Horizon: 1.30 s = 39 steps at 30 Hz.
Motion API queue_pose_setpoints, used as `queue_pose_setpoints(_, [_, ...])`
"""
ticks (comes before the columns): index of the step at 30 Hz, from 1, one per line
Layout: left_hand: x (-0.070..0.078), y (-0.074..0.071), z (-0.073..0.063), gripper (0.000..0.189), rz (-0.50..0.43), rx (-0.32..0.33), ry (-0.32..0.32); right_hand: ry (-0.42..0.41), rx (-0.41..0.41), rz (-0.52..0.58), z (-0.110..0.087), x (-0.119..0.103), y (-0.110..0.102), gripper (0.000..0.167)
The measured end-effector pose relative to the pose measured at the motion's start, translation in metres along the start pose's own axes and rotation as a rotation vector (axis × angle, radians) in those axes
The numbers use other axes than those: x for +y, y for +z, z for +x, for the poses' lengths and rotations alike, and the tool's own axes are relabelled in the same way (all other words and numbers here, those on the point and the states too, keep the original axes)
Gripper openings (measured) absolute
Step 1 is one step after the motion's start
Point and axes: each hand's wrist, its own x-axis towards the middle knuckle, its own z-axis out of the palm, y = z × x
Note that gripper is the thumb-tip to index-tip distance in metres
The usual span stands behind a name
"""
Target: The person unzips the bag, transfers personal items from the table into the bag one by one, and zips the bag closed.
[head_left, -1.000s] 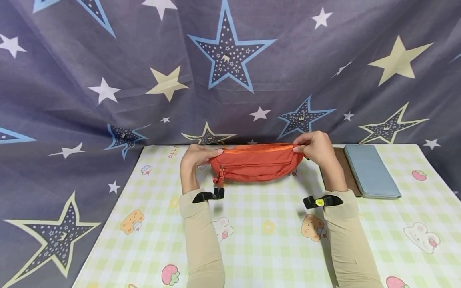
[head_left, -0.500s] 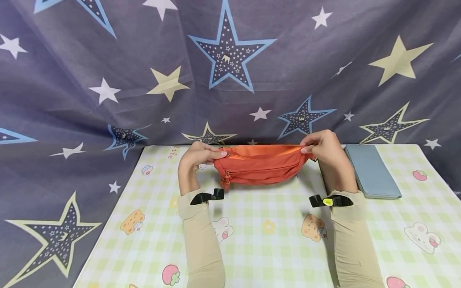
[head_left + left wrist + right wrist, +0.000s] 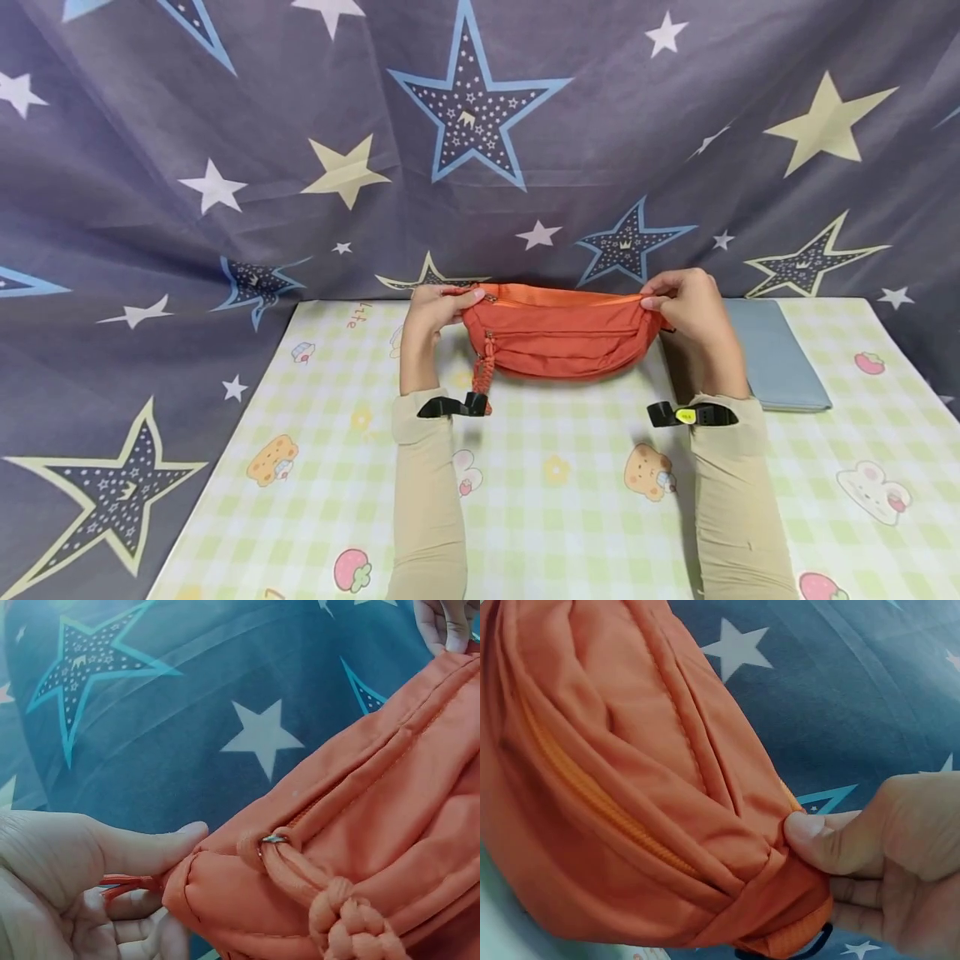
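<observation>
A table [image 3: 570,533] covered in a green-and-white checked cloth [image 3: 300,533], printed with cartoon animals and strawberries, bears a flat blue-grey case [image 3: 783,358] toward its back right, beside a mostly hidden brown item [image 3: 678,367].

Two hands [image 3: 690,310], one bag [image 3: 562,342].
Two sleeves [image 3: 427,500], two black wristbands [image 3: 450,407], one braided cord [image 3: 352,926], one blue case [image 3: 783,358] and one brown item [image 3: 678,367] to the right, one desk [image 3: 555,533], one star-printed cloth [image 3: 277,108] beyond.

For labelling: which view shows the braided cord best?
Left wrist: the braided cord is close, its knot clear, though cut off below. Head shows it small, hanging from the bag; right wrist doesn't show it.
</observation>
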Motion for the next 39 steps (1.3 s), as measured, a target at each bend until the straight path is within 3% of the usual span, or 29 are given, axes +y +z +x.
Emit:
queue_pose_setpoints(7, [-0.006,-0.012,0.004,0.045,0.074,-0.156,0.018,0.042,0.042,-0.093,0.005,0.007,0.013,0.01])
queue_pose_setpoints(10, [-0.009,-0.016,0.004,0.045,0.128,-0.186,0.015,0.052,0.065,-0.118,0.007,0.011,0.019,0.01])
queue_pose_setpoints(13, [-0.012,-0.017,0.004,0.041,0.188,-0.173,0.009,0.057,0.085,-0.127,0.008,0.013,0.025,0.01])
queue_pose_setpoints(17, [-0.013,-0.012,0.006,0.034,0.218,-0.109,0.013,0.061,0.14,-0.133,0.009,0.014,0.032,0.008])
queue_pose_setpoints(21, [-0.014,-0.002,0.009,0.034,0.16,0.008,0.086,0.05,0.25,-0.119,0.011,0.014,0.04,0.008])
queue_pose_setpoints(24, [-0.014,0.002,0.01,0.035,0.119,0.053,0.151,0.049,0.305,-0.101,0.012,0.012,0.043,0.009])
queue_pose_setpoints(27, [-0.015,0.003,0.009,0.039,0.117,0.019,0.174,0.064,0.327,-0.092,0.011,0.014,0.043,0.009])
queue_pose_setpoints(30, [-0.015,0.001,0.008,0.043,0.151,-0.056,0.145,0.068,0.349,-0.083,0.011,0.018,0.044,0.008])
queue_pose_setpoints(32, [-0.015,0.001,0.008,0.042,0.174,-0.102,0.115,0.06,0.334,-0.08,0.011,0.022,0.044,0.007])
queue_pose_setpoints(34, [-0.015,0.003,0.008,0.039,0.204,-0.114,0.094,0.036,0.262,-0.087,0.012,0.026,0.046,0.008])
queue_pose_setpoints(39, [-0.021,0.012,0.013,0.035,0.222,-0.051,0.072,0.005,0.029,-0.094,0.012,0.036,0.053,0.016])
